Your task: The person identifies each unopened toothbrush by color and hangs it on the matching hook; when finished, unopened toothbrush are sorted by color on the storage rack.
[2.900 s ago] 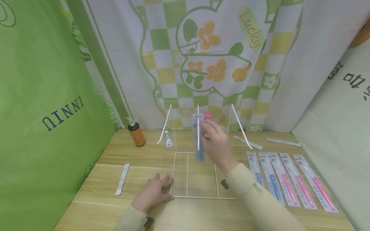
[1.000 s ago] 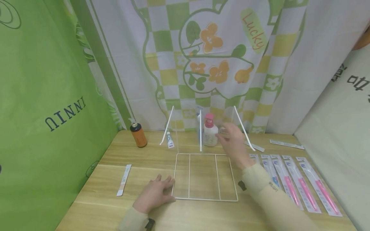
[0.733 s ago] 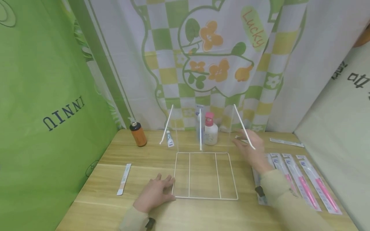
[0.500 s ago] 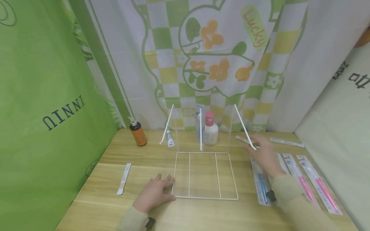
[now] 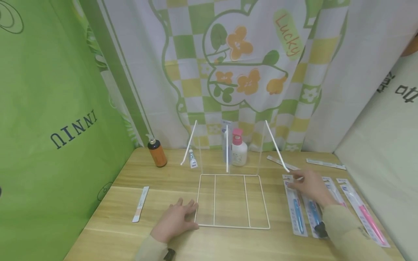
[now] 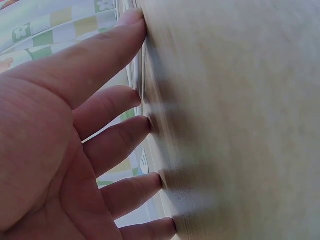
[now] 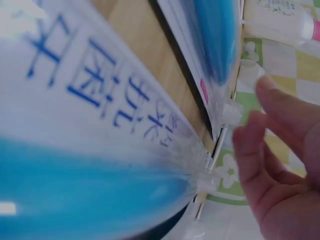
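Note:
My left hand [image 5: 176,219] rests on the table, fingers spread, at the left front corner of a white wire rack [image 5: 237,227]. In the left wrist view, the left hand [image 6: 65,135] meets the tabletop with its fingertips. One packaged toothbrush [image 5: 227,145] hangs from the rack's middle prong. My right hand [image 5: 310,186] hovers over a row of packaged toothbrushes, its fingers near the top of the leftmost one, a blue toothbrush [image 5: 298,215]. From the right wrist, the right hand [image 7: 285,160] shows bent fingers and thumb apart, with nothing between them.
A pink-topped white pump bottle [image 5: 239,154] stands behind the rack. To the left are an orange bottle [image 5: 158,154] and a small tube [image 5: 193,159]. Narrow sachets lie at left [image 5: 140,204] and back right [image 5: 326,164]. A pink toothbrush [image 5: 367,219] is rightmost in the row.
The right hand has let go of the packaged toothbrush, which now hangs on the middle prong. It has moved right and toward me, over the row. My left hand stays in place.

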`<action>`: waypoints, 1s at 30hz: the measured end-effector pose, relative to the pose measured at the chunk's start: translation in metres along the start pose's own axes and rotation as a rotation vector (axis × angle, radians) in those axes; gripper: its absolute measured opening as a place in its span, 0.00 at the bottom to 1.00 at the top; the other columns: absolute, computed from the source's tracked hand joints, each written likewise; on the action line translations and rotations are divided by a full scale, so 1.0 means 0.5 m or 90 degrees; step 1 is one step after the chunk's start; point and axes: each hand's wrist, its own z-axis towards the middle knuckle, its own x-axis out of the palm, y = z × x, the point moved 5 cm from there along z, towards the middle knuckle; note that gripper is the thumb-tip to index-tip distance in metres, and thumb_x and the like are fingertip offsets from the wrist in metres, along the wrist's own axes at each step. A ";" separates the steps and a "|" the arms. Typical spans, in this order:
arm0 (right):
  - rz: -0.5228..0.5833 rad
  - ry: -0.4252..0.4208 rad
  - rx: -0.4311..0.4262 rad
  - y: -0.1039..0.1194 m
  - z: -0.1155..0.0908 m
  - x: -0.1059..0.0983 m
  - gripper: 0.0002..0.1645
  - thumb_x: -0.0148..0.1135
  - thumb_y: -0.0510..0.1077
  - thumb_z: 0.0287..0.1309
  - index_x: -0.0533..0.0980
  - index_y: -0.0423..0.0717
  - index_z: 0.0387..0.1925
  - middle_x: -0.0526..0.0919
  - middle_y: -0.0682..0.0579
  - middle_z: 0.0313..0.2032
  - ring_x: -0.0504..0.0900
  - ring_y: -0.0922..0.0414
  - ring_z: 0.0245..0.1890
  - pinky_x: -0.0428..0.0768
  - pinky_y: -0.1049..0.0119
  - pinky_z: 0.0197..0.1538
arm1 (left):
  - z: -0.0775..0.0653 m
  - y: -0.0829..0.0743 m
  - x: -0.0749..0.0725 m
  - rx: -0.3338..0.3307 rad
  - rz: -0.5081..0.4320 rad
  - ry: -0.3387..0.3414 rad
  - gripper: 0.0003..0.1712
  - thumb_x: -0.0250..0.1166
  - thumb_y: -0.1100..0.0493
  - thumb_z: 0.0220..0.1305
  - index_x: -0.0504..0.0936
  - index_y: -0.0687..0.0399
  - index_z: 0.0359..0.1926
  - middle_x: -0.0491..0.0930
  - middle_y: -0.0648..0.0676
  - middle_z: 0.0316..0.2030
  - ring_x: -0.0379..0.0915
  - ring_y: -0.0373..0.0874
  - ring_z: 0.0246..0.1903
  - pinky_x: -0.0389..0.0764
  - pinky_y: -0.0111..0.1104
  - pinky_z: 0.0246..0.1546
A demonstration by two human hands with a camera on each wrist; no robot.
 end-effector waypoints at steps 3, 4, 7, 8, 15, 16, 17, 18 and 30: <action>-0.010 0.037 0.003 -0.010 -0.003 0.005 0.34 0.80 0.47 0.60 0.82 0.38 0.65 0.88 0.34 0.49 0.88 0.39 0.45 0.89 0.40 0.46 | 0.001 0.001 0.001 0.002 0.003 0.000 0.45 0.81 0.41 0.57 0.80 0.55 0.72 0.75 0.60 0.73 0.59 0.83 0.73 0.60 0.81 0.65; -0.012 0.047 0.006 -0.014 -0.004 0.006 0.34 0.80 0.46 0.59 0.82 0.39 0.65 0.88 0.35 0.48 0.87 0.39 0.46 0.88 0.39 0.47 | 0.002 0.002 0.002 0.003 0.003 0.000 0.45 0.81 0.41 0.57 0.80 0.54 0.72 0.75 0.60 0.73 0.59 0.82 0.73 0.60 0.81 0.65; -0.009 0.070 0.017 -0.021 -0.006 0.009 0.34 0.80 0.45 0.59 0.81 0.38 0.65 0.88 0.37 0.47 0.87 0.39 0.47 0.88 0.38 0.48 | 0.002 0.004 0.006 0.003 0.003 0.001 0.45 0.80 0.41 0.58 0.80 0.53 0.72 0.75 0.59 0.73 0.59 0.82 0.73 0.61 0.80 0.66; -0.009 0.073 0.020 -0.021 -0.006 0.009 0.34 0.80 0.45 0.58 0.82 0.38 0.64 0.89 0.38 0.47 0.87 0.39 0.47 0.87 0.38 0.48 | 0.002 0.004 0.007 0.004 0.005 0.001 0.45 0.80 0.41 0.58 0.80 0.53 0.72 0.75 0.59 0.73 0.59 0.81 0.73 0.61 0.80 0.66; -0.015 0.085 0.039 -0.028 -0.001 0.013 0.34 0.81 0.46 0.57 0.82 0.33 0.62 0.89 0.42 0.43 0.86 0.51 0.38 0.88 0.52 0.41 | -0.001 0.002 0.007 0.006 0.004 -0.004 0.44 0.80 0.41 0.58 0.80 0.53 0.72 0.75 0.59 0.73 0.60 0.82 0.73 0.62 0.80 0.65; -0.014 0.088 0.044 -0.029 0.000 0.015 0.34 0.81 0.45 0.57 0.81 0.33 0.61 0.88 0.42 0.43 0.85 0.53 0.36 0.88 0.54 0.39 | -0.001 0.001 0.006 0.006 0.004 -0.004 0.44 0.80 0.41 0.58 0.80 0.54 0.72 0.75 0.59 0.73 0.60 0.82 0.73 0.62 0.80 0.65; -0.011 0.092 0.050 -0.030 0.001 0.016 0.34 0.81 0.45 0.57 0.81 0.32 0.61 0.88 0.41 0.43 0.85 0.54 0.34 0.88 0.56 0.37 | -0.001 0.001 0.006 0.006 0.004 -0.004 0.44 0.80 0.41 0.58 0.80 0.54 0.72 0.75 0.59 0.73 0.60 0.82 0.73 0.62 0.80 0.65; -0.008 0.095 0.060 -0.031 0.001 0.018 0.34 0.80 0.45 0.57 0.81 0.33 0.62 0.87 0.41 0.43 0.85 0.55 0.33 0.88 0.58 0.36 | -0.001 0.001 0.006 0.005 0.004 -0.003 0.44 0.80 0.41 0.58 0.80 0.54 0.72 0.75 0.59 0.73 0.60 0.82 0.73 0.61 0.80 0.66; -0.005 0.077 0.072 -0.044 0.003 0.021 0.35 0.78 0.50 0.62 0.80 0.34 0.64 0.87 0.33 0.49 0.88 0.45 0.38 0.89 0.46 0.42 | -0.002 -0.003 -0.001 0.008 0.004 -0.004 0.44 0.80 0.42 0.58 0.80 0.56 0.72 0.75 0.60 0.73 0.60 0.83 0.72 0.62 0.81 0.64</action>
